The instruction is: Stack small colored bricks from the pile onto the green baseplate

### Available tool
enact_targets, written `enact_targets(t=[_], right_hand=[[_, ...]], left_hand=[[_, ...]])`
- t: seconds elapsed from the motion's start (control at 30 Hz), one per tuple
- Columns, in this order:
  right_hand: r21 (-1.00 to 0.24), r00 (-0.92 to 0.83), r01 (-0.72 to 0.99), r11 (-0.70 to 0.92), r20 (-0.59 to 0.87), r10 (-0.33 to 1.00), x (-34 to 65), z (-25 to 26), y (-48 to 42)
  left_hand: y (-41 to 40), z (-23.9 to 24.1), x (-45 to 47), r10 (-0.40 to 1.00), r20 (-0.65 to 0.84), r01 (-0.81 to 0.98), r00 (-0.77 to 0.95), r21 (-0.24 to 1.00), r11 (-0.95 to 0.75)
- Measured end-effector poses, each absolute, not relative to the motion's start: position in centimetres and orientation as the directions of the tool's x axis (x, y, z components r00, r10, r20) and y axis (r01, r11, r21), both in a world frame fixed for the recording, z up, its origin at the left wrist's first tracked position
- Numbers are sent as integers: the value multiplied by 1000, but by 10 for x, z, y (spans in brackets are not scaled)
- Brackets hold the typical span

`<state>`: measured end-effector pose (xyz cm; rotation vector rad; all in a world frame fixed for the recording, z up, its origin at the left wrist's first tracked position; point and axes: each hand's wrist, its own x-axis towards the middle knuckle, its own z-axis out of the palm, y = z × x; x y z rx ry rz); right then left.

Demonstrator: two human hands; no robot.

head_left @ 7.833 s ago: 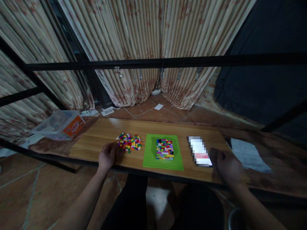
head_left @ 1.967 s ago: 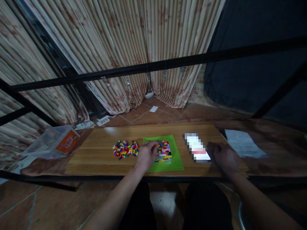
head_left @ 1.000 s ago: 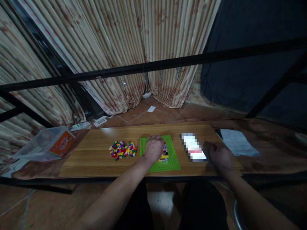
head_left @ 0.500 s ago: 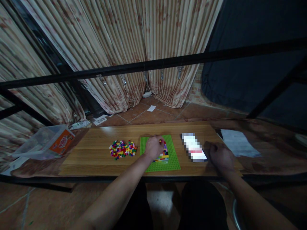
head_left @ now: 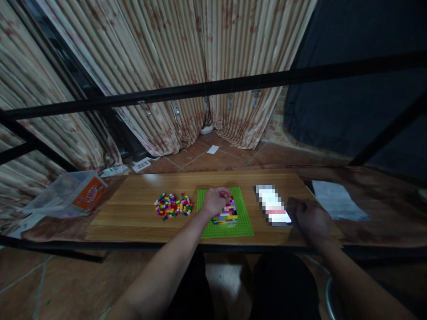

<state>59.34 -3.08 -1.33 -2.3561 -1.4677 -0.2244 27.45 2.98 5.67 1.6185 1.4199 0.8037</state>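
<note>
A block of many-coloured toy bricks (head_left: 228, 217) stands on a green studded baseplate (head_left: 245, 226). Above its far side is my left hand (head_left: 215, 201), thumb and fingers closed in a pinch; whatever they hold is too small to make out. The hand and wrist cover the left and rear of the brick block. To the right of the lit phone (head_left: 273, 206), my right hand (head_left: 310, 218) rests on the table, loosely curled and blurred, and its fingertips are hidden. A pile of loose small bricks (head_left: 172, 206) lies to the left of the baseplate.
Everything sits on a low wooden table (head_left: 133, 226). Left of it stands a clear plastic box (head_left: 63, 191) with an orange label. White paper (head_left: 338, 200) lies off the right end. A black metal bar (head_left: 187, 91) crosses in front of the curtains (head_left: 167, 53).
My left hand has lifted and shifted slightly at the block's far edge, leaving more of the bricks in sight. The right hand stays beside the phone. The whole view has moved slightly.
</note>
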Motion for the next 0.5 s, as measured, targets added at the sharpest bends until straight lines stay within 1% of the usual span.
enact_targets(t=[0.17,0.33,0.43,0.5], right_hand=[[-234,424,902,-362,321,847,594,-15,-32],[-229,431,899,-373,317,845,592,-11,-33],[-212,426,902,-377,284,859,593,-10,-32],[-227,425,900,-372,277,862,595,-12,-31]], left_hand=[[26,58,273,983,-55,466,178,884,-35],[18,61,266,975,41,455,217,880,-138],[7,65,259,978,76,511,196,843,-167],[-4,65,251,981,116,553,159,812,-185]])
